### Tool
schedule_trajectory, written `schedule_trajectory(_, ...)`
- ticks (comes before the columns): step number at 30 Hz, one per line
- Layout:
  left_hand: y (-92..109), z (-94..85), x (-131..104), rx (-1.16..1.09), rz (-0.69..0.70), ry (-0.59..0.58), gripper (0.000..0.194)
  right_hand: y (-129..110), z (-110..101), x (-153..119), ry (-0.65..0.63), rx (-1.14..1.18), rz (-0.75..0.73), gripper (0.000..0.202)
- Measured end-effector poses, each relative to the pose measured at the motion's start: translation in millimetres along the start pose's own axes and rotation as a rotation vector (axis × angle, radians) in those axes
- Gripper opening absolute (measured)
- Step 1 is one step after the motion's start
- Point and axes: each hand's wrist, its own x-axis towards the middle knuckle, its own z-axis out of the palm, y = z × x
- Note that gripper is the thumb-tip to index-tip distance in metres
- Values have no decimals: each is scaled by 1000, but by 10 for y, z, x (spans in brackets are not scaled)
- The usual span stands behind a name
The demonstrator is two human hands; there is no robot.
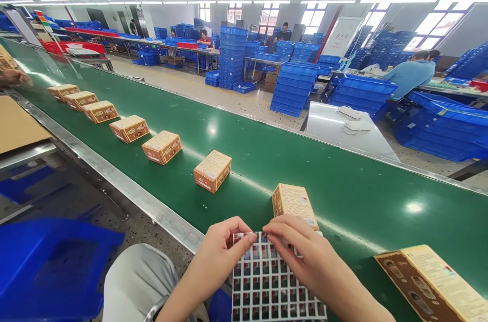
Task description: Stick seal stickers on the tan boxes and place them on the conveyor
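Both hands (267, 256) pinch sticker sheet (274, 286) over green belt (343, 185).

Conveyor belt (343, 185) as landmark: row of boxes (162, 147) on it, running far left; sticker sheet (274, 281) at near edge; stacked crates (293, 88) beyond.

So there's this long glossy green conveyor belt (343, 195) with a silver metal edge rail, cutting diagonally from the upper left of the frame down to the lower right. A row of small orange-and-cream printed cardboard boxes (162, 147) sits right on it, spaced apart, seven of them trailing off toward the upper left. The nearest box in the row (293, 203) is at bottom centre. One bigger brown-and-cream flat carton (430, 281) lies on the belt at the bottom right corner.
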Motion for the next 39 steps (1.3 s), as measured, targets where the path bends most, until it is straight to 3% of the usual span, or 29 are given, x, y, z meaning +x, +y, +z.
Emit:
schedule_trajectory(4,11,31,1,52,-8,60,31,-83,33,36,70,-224,-186,20)
schedule_trajectory(7,7,4,12,80,-16,106,32,-102,39,40,87,-157,-161,21)
schedule_trajectory(9,-16,-80,24,152,24,171,29,-50,36,67,115,32,-5,16)
schedule_trajectory(11,-50,-215,51,264,132,241,24,60,44,144,173,299,278,12)
schedule_trajectory(14,-110,-444,137,442,269,274,23,279,114,371,247,747,709,24)
schedule_trajectory(16,-146,-564,217,531,278,256,24,411,208,567,267,919,802,32)
schedule_trajectory(19,-190,-648,317,594,267,221,22,535,390,844,297,1032,793,34)
schedule_trajectory(23,-219,-611,353,554,300,152,17,603,620,1038,346,1080,793,34)
schedule_trajectory(28,-182,-474,329,557,300,117,14,649,797,1033,428,1048,817,39)
schedule_trajectory(39,-137,-217,328,533,295,55,13,630,825,868,598,921,878,37)
